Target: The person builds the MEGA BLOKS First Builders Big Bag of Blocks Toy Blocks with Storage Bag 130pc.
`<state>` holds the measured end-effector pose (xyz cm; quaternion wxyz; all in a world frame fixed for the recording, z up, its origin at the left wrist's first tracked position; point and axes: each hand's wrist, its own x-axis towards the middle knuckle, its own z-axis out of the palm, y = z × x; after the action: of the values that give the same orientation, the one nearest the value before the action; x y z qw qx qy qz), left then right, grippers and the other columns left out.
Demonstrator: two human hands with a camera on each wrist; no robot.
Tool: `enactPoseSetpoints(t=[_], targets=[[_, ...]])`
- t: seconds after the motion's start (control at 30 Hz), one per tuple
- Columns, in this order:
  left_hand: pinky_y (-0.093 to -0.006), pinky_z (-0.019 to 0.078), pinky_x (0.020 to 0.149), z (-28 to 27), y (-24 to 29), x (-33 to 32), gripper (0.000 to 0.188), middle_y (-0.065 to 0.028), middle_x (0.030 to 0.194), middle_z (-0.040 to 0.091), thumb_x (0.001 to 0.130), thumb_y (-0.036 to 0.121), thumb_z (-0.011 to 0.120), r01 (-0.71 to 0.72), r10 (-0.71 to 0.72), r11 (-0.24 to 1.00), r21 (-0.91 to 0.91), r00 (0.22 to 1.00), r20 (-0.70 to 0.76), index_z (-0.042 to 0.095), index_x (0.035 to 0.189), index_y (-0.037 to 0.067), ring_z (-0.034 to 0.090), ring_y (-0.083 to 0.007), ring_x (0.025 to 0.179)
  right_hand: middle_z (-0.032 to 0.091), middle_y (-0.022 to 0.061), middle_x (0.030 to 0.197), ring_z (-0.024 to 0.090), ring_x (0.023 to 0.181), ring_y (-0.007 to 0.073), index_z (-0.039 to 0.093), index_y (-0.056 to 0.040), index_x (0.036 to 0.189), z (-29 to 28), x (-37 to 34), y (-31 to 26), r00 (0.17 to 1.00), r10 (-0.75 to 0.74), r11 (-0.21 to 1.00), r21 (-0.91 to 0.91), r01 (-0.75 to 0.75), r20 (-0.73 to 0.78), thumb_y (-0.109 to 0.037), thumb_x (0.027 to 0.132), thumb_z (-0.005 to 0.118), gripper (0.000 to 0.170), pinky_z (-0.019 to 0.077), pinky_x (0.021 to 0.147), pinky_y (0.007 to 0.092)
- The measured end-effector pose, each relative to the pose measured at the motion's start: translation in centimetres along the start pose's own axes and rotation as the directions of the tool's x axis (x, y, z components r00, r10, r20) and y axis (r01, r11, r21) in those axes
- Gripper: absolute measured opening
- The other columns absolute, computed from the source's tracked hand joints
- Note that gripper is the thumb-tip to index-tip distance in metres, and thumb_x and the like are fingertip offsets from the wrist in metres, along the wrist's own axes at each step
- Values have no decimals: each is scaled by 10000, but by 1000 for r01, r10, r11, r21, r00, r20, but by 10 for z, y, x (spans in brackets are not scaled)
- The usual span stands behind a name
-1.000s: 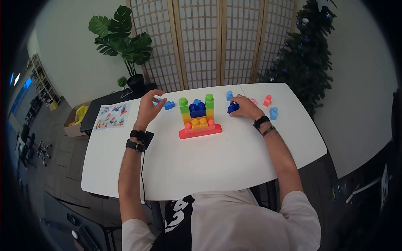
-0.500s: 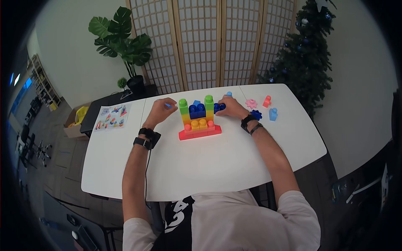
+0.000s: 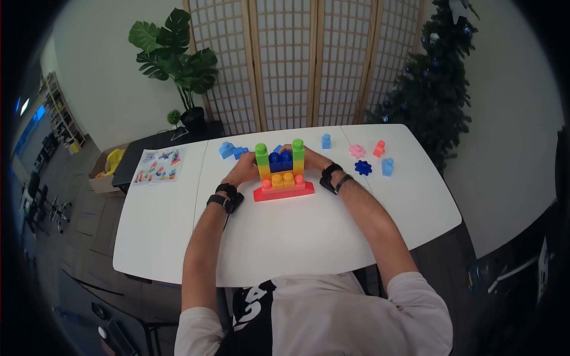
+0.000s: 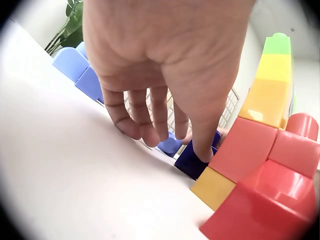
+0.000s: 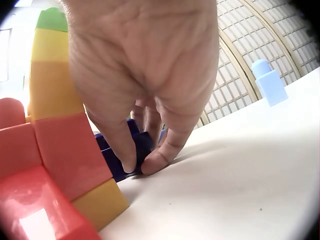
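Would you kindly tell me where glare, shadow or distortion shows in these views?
Head view: dark fisheye corners, the wood-framed lattice screen fanning outward; left wrist view: the white tabletop nearly washed out; right wrist view: glare on the glossy red plastic block, soft shadow beside the right hand.

Head cam totally loses the fingertips of the left hand point(image 3: 242, 171) and right hand point(image 3: 314, 159) behind the block build point(image 3: 284, 193). The dark blue block point(image 5: 144, 143) is partly covered too, and the sheet point(image 3: 159, 166) is too tiny to read.
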<state>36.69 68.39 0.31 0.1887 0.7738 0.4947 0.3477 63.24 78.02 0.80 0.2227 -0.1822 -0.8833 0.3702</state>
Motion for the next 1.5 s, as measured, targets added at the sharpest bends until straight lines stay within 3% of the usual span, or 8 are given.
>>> enactPoseSetpoints(t=[0.13,0.37,0.43,0.67,0.77,0.93,1.23,1.5], targets=[[-411,578,853,2,2,-4,325,-210,1036,798,883,205,814,42,-42,999,23,999,7,760,1133,4,766,-323,936,696,57,1208,629,1090,140,664,-19,1252,1,0,2,987,159,965,210,-156,1,-186,1077,623,245,527,976,310],[-414,576,880,0,6,-7,362,-204,1055,799,873,205,826,4,-1,998,-67,999,43,752,1156,-7,761,-312,954,721,79,1215,644,1075,158,664,-20,1255,-3,-6,-18,995,87,988,125,-93,53,-182,1076,625,245,538,948,320],[-385,576,890,-1,1,-10,371,-169,1060,802,875,186,834,6,-5,997,-73,1000,15,747,1192,13,760,-275,969,750,108,1168,676,1058,193,667,-38,1263,-8,-12,-24,994,104,981,-164,-101,13,-171,1049,672,252,548,934,332],[-320,571,910,-62,26,-28,340,-63,1077,762,912,123,838,173,-178,984,-47,973,-150,710,1213,29,709,-130,976,763,102,1090,714,1052,193,661,-63,1289,-52,-37,-25,967,99,995,37,-93,-233,-155,972,784,352,565,942,364],[-309,578,907,-95,56,-18,327,-48,1074,767,932,130,840,67,-136,963,-260,957,-258,709,1219,42,715,-124,993,760,83,1079,718,1054,187,652,-72,1304,-76,-43,-56,929,122,992,7,-127,-350,-158,972,791,370,573,949,369],[-299,568,953,-109,137,-5,338,-50,1053,775,918,93,849,-110,40,947,-304,973,-227,710,1218,25,724,-133,1020,726,96,1196,719,1064,190,638,-67,1326,-89,-37,-99,865,-16,977,174,119,-501,-125,974,787,387,585,964,332],[-357,574,1024,-63,143,-11,410,-121,1110,792,872,198,903,-101,94,992,-77,991,-94,759,1187,-22,745,-197,1054,739,87,1174,728,1107,195,643,-60,1296,-58,-46,-166,905,-178,983,-20,185,-387,-142,965,788,370,585,1019,357],[-284,542,980,-33,119,-23,388,-39,1163,714,999,184,799,-77,59,952,-295,996,-67,638,1305,7,656,-102,1089,700,131,1238,687,1194,242,588,-41,1295,-29,-51,-152,963,-160,983,-123,136,-219,-159,999,746,355,528,1079,394]])
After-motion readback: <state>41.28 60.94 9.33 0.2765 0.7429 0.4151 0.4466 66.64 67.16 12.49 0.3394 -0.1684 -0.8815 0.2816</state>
